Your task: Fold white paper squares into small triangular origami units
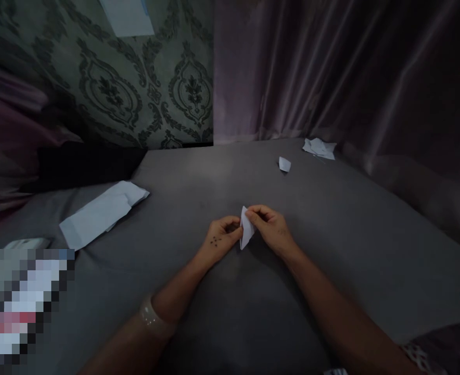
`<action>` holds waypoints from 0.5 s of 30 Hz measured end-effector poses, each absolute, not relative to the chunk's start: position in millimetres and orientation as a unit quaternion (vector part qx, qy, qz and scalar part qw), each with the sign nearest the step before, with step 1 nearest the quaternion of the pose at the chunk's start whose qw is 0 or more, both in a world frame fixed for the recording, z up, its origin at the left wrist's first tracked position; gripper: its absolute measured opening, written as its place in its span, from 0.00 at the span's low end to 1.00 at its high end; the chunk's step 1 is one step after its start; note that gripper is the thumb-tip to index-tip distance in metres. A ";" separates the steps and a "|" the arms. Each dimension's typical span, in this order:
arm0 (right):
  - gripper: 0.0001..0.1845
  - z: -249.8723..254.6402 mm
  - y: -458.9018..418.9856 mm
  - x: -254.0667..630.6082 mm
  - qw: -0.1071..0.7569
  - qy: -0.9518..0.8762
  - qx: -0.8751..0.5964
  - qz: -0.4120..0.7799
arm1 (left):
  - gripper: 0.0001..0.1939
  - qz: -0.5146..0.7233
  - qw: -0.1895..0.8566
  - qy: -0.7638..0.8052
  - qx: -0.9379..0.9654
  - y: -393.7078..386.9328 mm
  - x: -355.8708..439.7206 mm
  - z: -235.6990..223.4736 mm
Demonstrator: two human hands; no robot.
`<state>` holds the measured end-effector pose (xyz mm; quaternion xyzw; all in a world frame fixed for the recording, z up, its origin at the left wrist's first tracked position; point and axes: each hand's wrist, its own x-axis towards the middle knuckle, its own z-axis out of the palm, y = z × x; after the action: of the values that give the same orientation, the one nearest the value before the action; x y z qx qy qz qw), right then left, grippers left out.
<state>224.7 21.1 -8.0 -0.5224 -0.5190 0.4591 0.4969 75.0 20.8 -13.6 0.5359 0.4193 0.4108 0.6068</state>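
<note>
Pinching a small folded paper (246, 229) between them, the left hand (220, 240) has its thumb against the near side while the right hand (269, 227) nips the upper edge between thumb and finger. Both grips are pressed together on the paper, which stands on edge near the middle of the grey sheet (222, 177); holding it at two places probably keeps the folds lined up and leaves the lower corner free. Some fingertips are hidden behind the paper, its inner layers are hard to make out, and I cannot tell whether its low point touches the sheet

Beyond the right hand lie a small paper piece (284, 164) and, farther off by the curtain (292, 67), a loose paper pile (319, 148), perhaps set there to be out of the way. Flat sheets of paper (101, 213) lie to the left, seemingly within easy reach, near a black cloth (89, 164). At the lower left, a blocked-out patch (19, 307) hides whatever is there, and dim light blurs the right side
</note>
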 end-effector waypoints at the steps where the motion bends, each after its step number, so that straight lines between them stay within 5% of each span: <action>1: 0.10 -6.4 19.9 223.5 0.493 -0.539 -0.517 0.446 | 0.10 0.401 0.603 0.419 0.548 21.2 74.8 -14.3; 5: 0.10 -4.2 14.7 217.6 0.488 -0.615 -0.507 0.357 | 0.08 0.426 0.522 0.459 0.579 22.1 72.0 -16.8; 10: 0.34 -9.3 6.1 207.1 0.461 -0.649 -0.559 0.232 | 0.11 0.476 0.328 0.514 0.634 19.0 65.4 -18.9; 15: 0.15 -8.9 -1.4 200.3 0.425 -0.682 -0.574 0.154 | 0.14 0.479 0.229 0.507 0.679 14.1 65.5 -26.9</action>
<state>200.3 -1.4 -8.9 -0.5742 -0.6824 0.1542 0.4253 65.5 14.1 -26.9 0.6793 0.5067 0.4788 0.2290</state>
